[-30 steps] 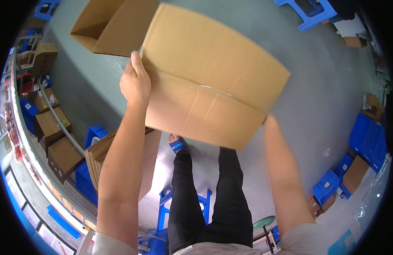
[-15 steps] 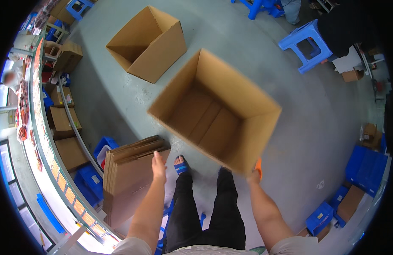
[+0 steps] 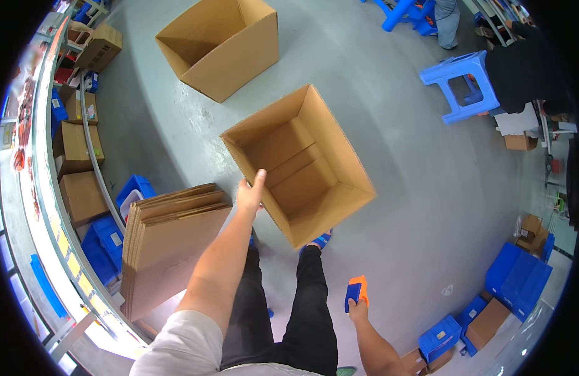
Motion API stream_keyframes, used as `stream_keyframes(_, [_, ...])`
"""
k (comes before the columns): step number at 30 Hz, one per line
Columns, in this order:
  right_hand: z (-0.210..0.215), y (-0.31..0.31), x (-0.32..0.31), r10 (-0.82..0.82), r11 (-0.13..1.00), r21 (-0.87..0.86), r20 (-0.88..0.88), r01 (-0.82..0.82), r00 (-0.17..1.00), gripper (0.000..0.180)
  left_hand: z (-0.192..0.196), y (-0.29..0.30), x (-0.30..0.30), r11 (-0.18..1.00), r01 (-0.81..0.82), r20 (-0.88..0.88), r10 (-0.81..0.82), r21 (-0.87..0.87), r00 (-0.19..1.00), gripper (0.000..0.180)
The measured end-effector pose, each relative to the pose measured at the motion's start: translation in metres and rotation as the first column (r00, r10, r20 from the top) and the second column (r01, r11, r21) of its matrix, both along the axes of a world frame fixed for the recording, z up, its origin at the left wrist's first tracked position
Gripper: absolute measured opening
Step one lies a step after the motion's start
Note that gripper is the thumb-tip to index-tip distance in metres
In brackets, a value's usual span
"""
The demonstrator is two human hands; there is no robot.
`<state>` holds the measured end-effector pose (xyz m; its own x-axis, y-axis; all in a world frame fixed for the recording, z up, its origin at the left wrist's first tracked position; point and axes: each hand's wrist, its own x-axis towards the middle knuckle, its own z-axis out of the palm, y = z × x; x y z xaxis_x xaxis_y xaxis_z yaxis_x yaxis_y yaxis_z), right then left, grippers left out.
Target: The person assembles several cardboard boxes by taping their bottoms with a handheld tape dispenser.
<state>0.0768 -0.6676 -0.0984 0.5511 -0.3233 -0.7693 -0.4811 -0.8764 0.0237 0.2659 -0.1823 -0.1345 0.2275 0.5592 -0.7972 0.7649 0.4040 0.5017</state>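
Nearest are the person's legs in black trousers point(image 3: 314, 307), on the near side of an open brown cardboard box point(image 3: 302, 172). The right hand point(image 3: 358, 308) is to the near right of the box and well apart from it, its grip clenched around an orange-and-blue handheld tool point(image 3: 354, 292). A blue strapped sandal point(image 3: 321, 240) shows just beside the box's near corner. The left hand point(image 3: 250, 197) is at the box's left side, its grip grasping that wall, thumb over the rim. The box is in front of the legs, tilted so its inside shows; whether it touches the grey floor point(image 3: 415, 213) I cannot tell.

To the near left of the box stands a stack of folded brown cardboard sheets point(image 3: 170, 250), with blue plastic bins point(image 3: 106, 247) beyond the stack's left side. Well to the near right of the box is a large blue plastic container point(image 3: 518, 280).

Past the box, to its far left, a second open brown carton point(image 3: 230, 69) rests on the floor. To its far right are a light-blue plastic stool point(image 3: 490, 97) and a dark-clothed co-worker point(image 3: 527, 72).
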Motion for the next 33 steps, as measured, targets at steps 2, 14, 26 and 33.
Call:
stream_keyframes(2, [-0.01, -0.001, -0.001, 0.002, 1.0, 0.011, -0.004, -0.002, 1.0, 0.036, -0.01, 0.016, -0.005, 0.929, 0.328, -0.136, -0.307, 0.173, 0.942, 0.054])
stream_keyframes(14, [-0.008, -0.003, 0.01, -0.03, 0.987, 0.155, -0.022, 0.033, 0.999, 0.032, -0.07, -0.059, -0.062, 0.548, -0.546, 0.032, 0.723, -0.634, 0.69, 0.033])
stream_keyframes(26, [0.008, -0.047, -0.028, -0.159, 0.949, 0.278, 0.011, 0.149, 0.987, 0.026, 0.025, 0.19, 0.151, 0.964, -0.158, 0.602, 0.257, -0.214, 0.756, 0.074])
stream_keyframes(33, [-0.023, 0.072, 0.059, 0.06, 0.937, 0.337, 0.097, -0.09, 0.993, 0.027, 0.14, 0.207, -0.138, 0.153, 0.244, -0.159, -0.424, 0.958, 0.892, 0.049])
